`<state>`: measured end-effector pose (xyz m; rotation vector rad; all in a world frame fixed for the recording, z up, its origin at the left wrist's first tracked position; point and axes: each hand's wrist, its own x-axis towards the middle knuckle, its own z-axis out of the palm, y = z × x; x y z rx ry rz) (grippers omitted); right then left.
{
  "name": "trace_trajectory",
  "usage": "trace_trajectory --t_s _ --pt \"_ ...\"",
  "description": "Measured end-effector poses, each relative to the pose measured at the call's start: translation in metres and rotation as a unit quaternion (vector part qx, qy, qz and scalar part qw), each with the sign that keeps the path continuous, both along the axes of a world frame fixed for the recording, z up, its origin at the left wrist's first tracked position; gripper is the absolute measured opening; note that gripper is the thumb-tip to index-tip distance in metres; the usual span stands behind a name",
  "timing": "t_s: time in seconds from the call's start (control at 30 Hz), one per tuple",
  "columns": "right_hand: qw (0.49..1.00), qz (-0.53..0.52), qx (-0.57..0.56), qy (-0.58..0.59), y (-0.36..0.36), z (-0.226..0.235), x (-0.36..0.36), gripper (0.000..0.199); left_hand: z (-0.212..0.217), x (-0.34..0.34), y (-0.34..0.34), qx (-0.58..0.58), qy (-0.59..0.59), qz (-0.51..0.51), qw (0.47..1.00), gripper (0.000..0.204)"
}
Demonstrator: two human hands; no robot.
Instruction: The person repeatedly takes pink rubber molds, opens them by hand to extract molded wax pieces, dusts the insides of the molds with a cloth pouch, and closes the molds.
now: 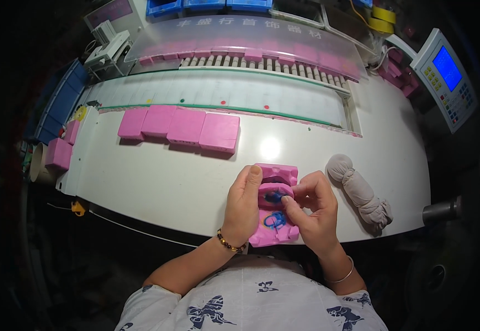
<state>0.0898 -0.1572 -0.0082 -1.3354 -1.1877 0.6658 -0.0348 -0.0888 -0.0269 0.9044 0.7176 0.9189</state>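
In front of my body I hold a pink rubber mould (273, 239), spread apart near the table's front edge. Its middle part bulges upward with a dark blue piece (273, 197) in it, and a blue ring-like shape (274, 220) shows on the lower inner face. My left hand (242, 205) is closed round the mould's left side, thumb up along the edge. On the right side my right hand (316, 212) pinches the raised middle part, its thumb tip against the dark blue piece. The fingertips partly hide what lies between them.
Several pink blocks (187, 128) stand in a row left of centre. A rolled grey cloth bundle (358, 191) lies to the right. Beyond are a roller conveyor (262, 64) under a clear cover, a keypad panel with a blue screen (447, 69), and a blue bin (60, 102) at left.
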Motion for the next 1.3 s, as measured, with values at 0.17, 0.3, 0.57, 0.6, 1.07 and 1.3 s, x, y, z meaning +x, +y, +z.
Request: trace_trajectory --t_s 0.17,0.3,0.57,0.6,1.07,1.3 --pt "0.999 0.015 -0.002 0.040 -0.002 -0.012 0.003 0.022 0.002 -0.001 -0.001 -0.017 -0.039 -0.008 0.999 0.039" --pt "0.984 0.016 -0.028 0.173 -0.002 -0.009 -0.003 0.030 0.002 -0.002 -0.002 0.039 -0.010 0.001 0.999 0.035" --pt "0.987 0.036 -0.048 0.150 -0.001 -0.010 0.007 0.036 0.014 -0.007 -0.001 0.110 0.048 -0.069 0.990 0.031" --pt "0.978 0.075 -0.074 0.177 -0.002 -0.007 0.010 0.037 0.011 -0.006 0.000 0.095 0.023 -0.067 0.993 0.031" --pt "0.978 0.020 -0.042 0.202 0.000 0.004 0.000 0.025 0.035 -0.009 0.005 -0.132 -0.066 -0.186 0.971 0.033" --pt "0.915 0.018 -0.020 0.403 0.003 0.005 0.000 0.018 0.013 -0.007 0.005 -0.046 -0.115 -0.182 0.976 0.027"
